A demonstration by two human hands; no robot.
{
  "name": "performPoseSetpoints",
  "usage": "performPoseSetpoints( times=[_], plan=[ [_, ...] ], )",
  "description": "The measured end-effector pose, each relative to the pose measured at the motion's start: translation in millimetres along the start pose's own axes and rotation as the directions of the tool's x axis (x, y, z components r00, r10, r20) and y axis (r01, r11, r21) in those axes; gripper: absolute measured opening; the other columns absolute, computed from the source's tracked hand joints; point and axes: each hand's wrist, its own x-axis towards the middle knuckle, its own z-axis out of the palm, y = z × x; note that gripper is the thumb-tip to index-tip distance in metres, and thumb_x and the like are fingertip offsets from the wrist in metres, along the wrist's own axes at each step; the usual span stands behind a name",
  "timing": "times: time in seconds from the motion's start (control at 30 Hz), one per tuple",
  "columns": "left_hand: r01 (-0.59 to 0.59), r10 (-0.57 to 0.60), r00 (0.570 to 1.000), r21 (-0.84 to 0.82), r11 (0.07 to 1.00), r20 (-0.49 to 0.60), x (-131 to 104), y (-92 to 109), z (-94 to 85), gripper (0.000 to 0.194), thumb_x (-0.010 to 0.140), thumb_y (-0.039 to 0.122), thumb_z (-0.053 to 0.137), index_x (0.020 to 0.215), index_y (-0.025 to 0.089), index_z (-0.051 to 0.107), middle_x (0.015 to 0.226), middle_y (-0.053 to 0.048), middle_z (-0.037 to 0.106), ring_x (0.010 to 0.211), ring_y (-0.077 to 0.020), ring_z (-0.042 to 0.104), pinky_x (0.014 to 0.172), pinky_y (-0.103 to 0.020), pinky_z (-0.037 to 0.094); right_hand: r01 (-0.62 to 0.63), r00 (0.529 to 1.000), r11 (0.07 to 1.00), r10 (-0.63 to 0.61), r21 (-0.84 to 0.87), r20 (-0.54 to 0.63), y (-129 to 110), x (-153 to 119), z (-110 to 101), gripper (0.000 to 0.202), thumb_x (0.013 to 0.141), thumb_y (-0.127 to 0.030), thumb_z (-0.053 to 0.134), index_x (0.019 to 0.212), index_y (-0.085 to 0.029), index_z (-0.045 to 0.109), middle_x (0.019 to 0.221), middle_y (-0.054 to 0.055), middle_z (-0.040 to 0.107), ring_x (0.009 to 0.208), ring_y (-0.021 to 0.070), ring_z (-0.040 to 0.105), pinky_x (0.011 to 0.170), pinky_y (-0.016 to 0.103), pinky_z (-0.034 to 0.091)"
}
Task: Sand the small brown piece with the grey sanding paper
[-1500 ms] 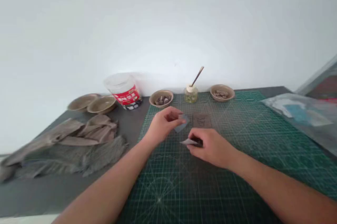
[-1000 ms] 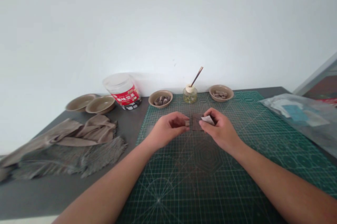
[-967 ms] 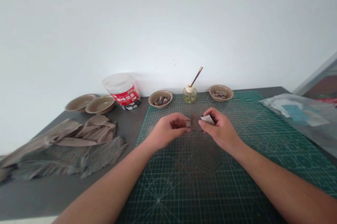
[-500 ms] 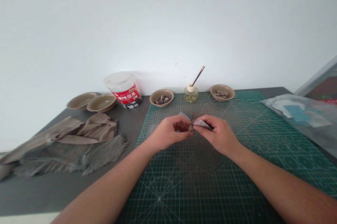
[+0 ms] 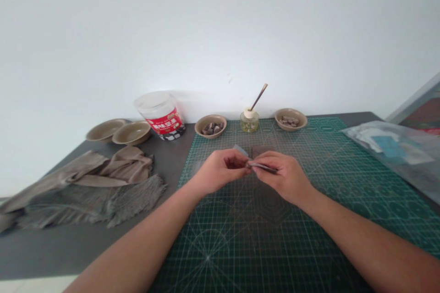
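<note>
My left hand (image 5: 225, 169) is closed in a pinch on a small brownish stone (image 5: 248, 164), mostly hidden by the fingertips. In my right hand (image 5: 287, 174) a small folded grey piece of sandpaper (image 5: 264, 167) is gripped between thumb and fingers. Its edge touches the stone where the two hands meet, just above the green cutting mat (image 5: 240, 247). Behind the hands lie a blue-grey sheet (image 5: 240, 149) and a brown sheet (image 5: 260, 150), both partly covered by the fingers.
Along the wall stand a bowl of rough stones (image 5: 211, 128), a glass jar with a brush (image 5: 249, 121) and a bowl of smoother stones (image 5: 290, 120). Leftward are a plastic tub (image 5: 161, 116), two bowls (image 5: 132, 133) and cloths (image 5: 103, 192). A plastic bag (image 5: 395, 146) lies right.
The sandpaper in my right hand has turned, from showing its pale face to lying nearly edge-on. My left hand stays about where it was, pinching the stone.
</note>
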Motion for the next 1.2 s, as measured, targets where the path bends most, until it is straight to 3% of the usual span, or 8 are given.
performPoseSetpoints(
  times=[0.57, 0.7, 0.8, 0.87, 1.07, 1.2],
  plan=[
    [-0.069, 0.074, 0.995, 0.088, 0.994, -0.059, -3.9, 6.1, 3.9, 0.02, 0.075, 0.023, 0.076, 0.093, 0.013, 0.072, 0.083, -0.005, 0.073, 0.073, -0.0134, 0.065, 0.068, -0.025, 0.051, 0.113, 0.993, 0.989, -0.115, -0.098, -0.019, -3.4, -3.2, 3.3, 0.025, 0.091, -0.023, 0.066, 0.113, -0.028, 0.075, 0.103, 0.003, 0.073, 0.09, 0.0161, 0.069, 0.079, 0.027, 0.055],
    [-0.105, 0.115, 0.989, 0.11, 0.988, -0.091, -3.0, 2.3, 6.4, 0.02, 0.075, 0.019, 0.074, 0.094, 0.013, 0.07, 0.085, -0.005, 0.073, 0.075, -0.0141, 0.067, 0.072, -0.027, 0.053, 0.032, 0.995, 0.999, -0.035, -0.041, -0.091, -3.4, -1.3, 0.9, 0.018, 0.092, -0.027, 0.065, 0.106, -0.027, 0.076, 0.102, 0.001, 0.075, 0.092, 0.0184, 0.07, 0.083, 0.029, 0.055],
    [-0.097, 0.11, 0.979, 0.083, 0.992, -0.171, -1.7, 1.1, 10.2, 0.021, 0.074, 0.016, 0.071, 0.095, 0.015, 0.065, 0.086, -0.004, 0.074, 0.077, -0.0146, 0.069, 0.073, -0.027, 0.054, -0.076, 0.98, 0.992, 0.057, -0.096, -0.192, -3.9, -0.7, 0.8, 0.017, 0.094, -0.031, 0.063, 0.102, -0.025, 0.076, 0.095, 0.001, 0.076, 0.085, 0.0197, 0.071, 0.075, 0.029, 0.055],
    [-0.093, 0.104, 0.973, 0.066, 0.994, -0.204, -1.4, 1.0, 12.4, 0.018, 0.076, 0.016, 0.069, 0.093, 0.016, 0.063, 0.087, -0.005, 0.074, 0.08, -0.0157, 0.07, 0.074, -0.027, 0.055, -0.092, 0.979, 0.988, 0.066, -0.126, -0.192, -4.8, -1.3, 3.2, 0.018, 0.094, -0.031, 0.062, 0.104, -0.026, 0.075, 0.097, 0.001, 0.077, 0.084, 0.0201, 0.072, 0.074, 0.029, 0.055],
    [-0.079, 0.131, 0.962, 0.214, 0.974, -0.239, -1.8, -0.7, 14.1, 0.012, 0.08, 0.023, 0.068, 0.09, 0.017, 0.065, 0.079, -0.001, 0.07, 0.072, -0.0125, 0.064, 0.065, -0.023, 0.05, 0.04, 0.988, 0.989, -0.062, -0.145, -0.145, -5.7, -3.1, 13.9, 0.027, 0.094, -0.023, 0.059, 0.118, -0.028, 0.072, 0.117, 0.0, 0.074, 0.105, 0.0203, 0.07, 0.096, 0.033, 0.056],
    [-0.073, 0.127, 0.965, 0.232, 0.97, -0.23, -2.8, -3.1, 14.5, 0.013, 0.08, 0.026, 0.069, 0.087, 0.017, 0.063, 0.075, 0.001, 0.066, 0.067, -0.011, 0.06, 0.061, -0.022, 0.048, 0.092, 0.985, 0.975, -0.118, -0.204, -0.124, -4.5, -3.6, 15.8, 0.031, 0.094, -0.02, 0.059, 0.121, -0.027, 0.071, 0.122, 0.0, 0.072, 0.111, 0.0201, 0.068, 0.102, 0.035, 0.055]
  ],
)
